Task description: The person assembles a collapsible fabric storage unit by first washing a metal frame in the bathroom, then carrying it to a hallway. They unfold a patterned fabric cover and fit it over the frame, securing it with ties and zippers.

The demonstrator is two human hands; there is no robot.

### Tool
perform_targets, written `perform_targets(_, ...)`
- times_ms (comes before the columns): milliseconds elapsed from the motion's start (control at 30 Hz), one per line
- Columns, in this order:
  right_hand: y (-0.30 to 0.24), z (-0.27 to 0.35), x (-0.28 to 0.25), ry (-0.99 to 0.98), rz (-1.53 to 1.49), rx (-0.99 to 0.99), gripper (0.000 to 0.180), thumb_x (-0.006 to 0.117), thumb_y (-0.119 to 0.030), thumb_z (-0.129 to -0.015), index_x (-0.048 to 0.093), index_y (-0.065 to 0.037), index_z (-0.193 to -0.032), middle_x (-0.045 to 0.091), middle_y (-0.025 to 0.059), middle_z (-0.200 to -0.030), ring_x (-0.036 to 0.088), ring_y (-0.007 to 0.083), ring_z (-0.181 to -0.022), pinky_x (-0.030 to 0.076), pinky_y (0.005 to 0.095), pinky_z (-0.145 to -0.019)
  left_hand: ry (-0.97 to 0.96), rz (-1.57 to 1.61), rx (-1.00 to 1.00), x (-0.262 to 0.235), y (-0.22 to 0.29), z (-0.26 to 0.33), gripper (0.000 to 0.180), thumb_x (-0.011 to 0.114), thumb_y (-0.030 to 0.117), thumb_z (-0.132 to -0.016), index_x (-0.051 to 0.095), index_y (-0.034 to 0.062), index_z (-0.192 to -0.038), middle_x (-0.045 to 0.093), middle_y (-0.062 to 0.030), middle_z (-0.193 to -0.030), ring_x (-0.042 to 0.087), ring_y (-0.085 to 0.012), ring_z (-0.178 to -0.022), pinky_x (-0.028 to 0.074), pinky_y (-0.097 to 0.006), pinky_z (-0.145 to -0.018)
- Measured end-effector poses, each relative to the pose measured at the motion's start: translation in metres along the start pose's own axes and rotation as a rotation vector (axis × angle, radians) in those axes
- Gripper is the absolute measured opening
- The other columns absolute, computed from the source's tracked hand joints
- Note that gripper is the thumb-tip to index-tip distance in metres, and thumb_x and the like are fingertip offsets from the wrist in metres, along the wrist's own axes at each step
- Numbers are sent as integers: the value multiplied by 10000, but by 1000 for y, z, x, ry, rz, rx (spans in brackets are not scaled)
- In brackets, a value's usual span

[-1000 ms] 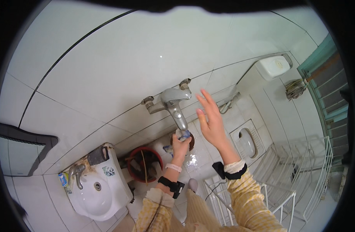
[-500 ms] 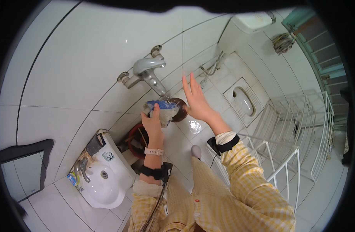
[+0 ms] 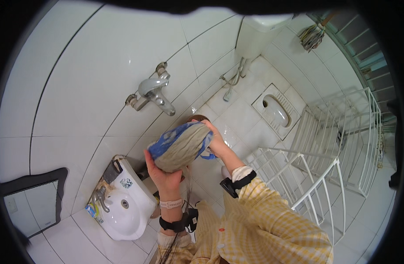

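Rag likely soft, wet-heavy; best held by ends, left hand grip part-closed on one, right hand curled round other.

Beyond the cloth, the mixer tap juts from the far-left wall, and the washbasin blocks low passage near left. A hand could pass over the floor tiles towards the squat toilet; nearer right, a white tubular rack obstructs.
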State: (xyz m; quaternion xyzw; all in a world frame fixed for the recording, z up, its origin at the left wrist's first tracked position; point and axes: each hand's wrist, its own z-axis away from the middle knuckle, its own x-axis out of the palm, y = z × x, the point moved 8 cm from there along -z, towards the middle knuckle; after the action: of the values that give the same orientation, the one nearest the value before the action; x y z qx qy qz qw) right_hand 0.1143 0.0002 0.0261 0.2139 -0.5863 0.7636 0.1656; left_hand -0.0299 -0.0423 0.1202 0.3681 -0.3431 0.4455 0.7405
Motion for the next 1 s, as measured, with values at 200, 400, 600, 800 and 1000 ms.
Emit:
perform_targets(200,-79,11,7,39,-295,60,318,556,-139,-889,481,-1,-1165,544,74,-1140,516,166,-1064,442,301,-910,420,-414,-147,-78,-34,-25,559,437,487,-891,429,120,-1312,355,-127,-1400,314,-311,-1304,235,-540,-1047)
perform_targets(400,-104,8,15,110,-428,299,245,484,-182,-923,550,-9,-1083,616,90,-1029,615,194,-917,517,328,-793,-196,-510,-30,12,-42,-47,707,353,569,-902,91,228,-1463,190,-125,-1485,213,-302,-1352,199,-469,-1086)
perform_targets(600,-85,-22,-6,562,-268,211,288,536,-173,-863,554,64,-1025,605,121,-935,606,231,-811,512,377,-681,-126,-710,52,42,-73,-32,753,625,192,-848,144,143,-1425,386,-76,-1339,429,-239,-1197,408,-370,-956)
perform_targets(800,-72,-25,-16,-153,157,443,558,623,-406,-824,542,92,-1064,605,120,-894,599,217,-742,499,346,-631,6,-177,-511,26,-87,-41,496,654,214,-808,437,74,-1231,520,-102,-1107,546,-116,-717,444,-224,-513)
perform_targets(1000,-50,-3,-9,123,-583,289,928,458,-784,-703,380,-107,-1332,383,184,-1345,447,354,-1170,383,551,-942,-88,743,-795,66,-103,-6,616,661,224,-778,367,29,-1283,387,-147,-1178,529,-122,-671,455,-206,-468)
